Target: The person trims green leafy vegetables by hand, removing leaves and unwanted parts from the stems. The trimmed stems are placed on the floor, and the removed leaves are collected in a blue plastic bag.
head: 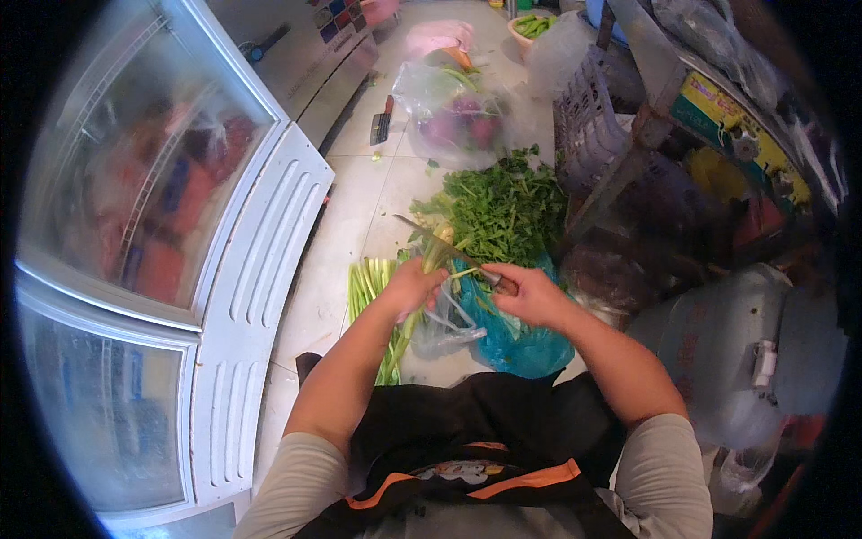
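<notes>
My left hand (412,291) grips a bunch of pale green celery stalks (403,350), root ends pointing away from me. In my right hand (532,294) is the handle of a knife (506,287). Its long narrow blade slants up to the left across the root-end part of the bunch; whether it is cutting in cannot be told. Beside my left hand lies a pile of long stalks (363,286). Beyond my right hand a heap of leafy greens (508,209) covers part of a blue plastic bag (528,354). A clear plastic bag (438,333) lies between my forearms.
A cleaver (381,128) lies on the tiled floor (350,209), left of a clear bag of purple vegetables (465,131). A glass-fronted refrigerator (262,256) lines the left. Rightward stand a plastic crate (587,128) and a grey rounded container (714,343). A bowl (522,39) holds green vegetables.
</notes>
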`<state>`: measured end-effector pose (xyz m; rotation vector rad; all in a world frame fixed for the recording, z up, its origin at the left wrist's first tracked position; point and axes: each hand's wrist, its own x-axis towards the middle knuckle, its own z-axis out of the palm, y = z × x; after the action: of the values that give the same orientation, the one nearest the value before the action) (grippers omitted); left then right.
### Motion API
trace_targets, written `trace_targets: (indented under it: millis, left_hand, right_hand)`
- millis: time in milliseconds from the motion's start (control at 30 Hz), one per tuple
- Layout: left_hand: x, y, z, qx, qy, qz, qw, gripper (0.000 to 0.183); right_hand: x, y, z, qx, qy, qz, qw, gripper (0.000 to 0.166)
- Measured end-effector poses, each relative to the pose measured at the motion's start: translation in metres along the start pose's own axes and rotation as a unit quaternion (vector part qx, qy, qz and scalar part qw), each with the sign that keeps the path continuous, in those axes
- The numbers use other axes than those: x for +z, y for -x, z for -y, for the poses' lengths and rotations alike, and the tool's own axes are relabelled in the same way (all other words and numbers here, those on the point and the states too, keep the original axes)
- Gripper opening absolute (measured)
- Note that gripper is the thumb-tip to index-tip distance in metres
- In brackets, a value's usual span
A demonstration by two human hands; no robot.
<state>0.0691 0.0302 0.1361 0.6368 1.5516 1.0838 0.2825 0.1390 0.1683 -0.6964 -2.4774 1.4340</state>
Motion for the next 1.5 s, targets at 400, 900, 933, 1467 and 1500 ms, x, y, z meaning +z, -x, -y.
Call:
trace_targets:
  millis: [400,900,933,1467,1500]
  left_hand:
    - [-0.040,0.017,0.003,0.112,0.090,0.047,0.989,0.024]
    - [-0.175,-0.040,0.203,-0.079,-0.109,-0.324,0.937,0.033]
    - [-0.165,-0.042,0.200,-0.106,-0.117,-0.314,0.936,0.036]
    - [0.014,-0.056,0.113,0.304,-0.504,0.021,0.808,0.053]
    - [0.024,-0.050,0.125,0.257,-0.540,0.092,0.796,0.054]
  right_hand:
    - [-0.020,0.019,-0.058,0.212,-0.125,-0.077,0.966,0.045]
    - [-0.025,0.020,-0.030,0.290,-0.212,-0.092,0.929,0.030]
    - [-0.026,0.024,-0.012,0.289,-0.219,-0.110,0.925,0.032]
    - [-0.047,0.061,-0.071,0.397,0.001,0.059,0.916,0.037]
    - [-0.050,0.069,-0.081,0.409,0.020,0.078,0.909,0.035]
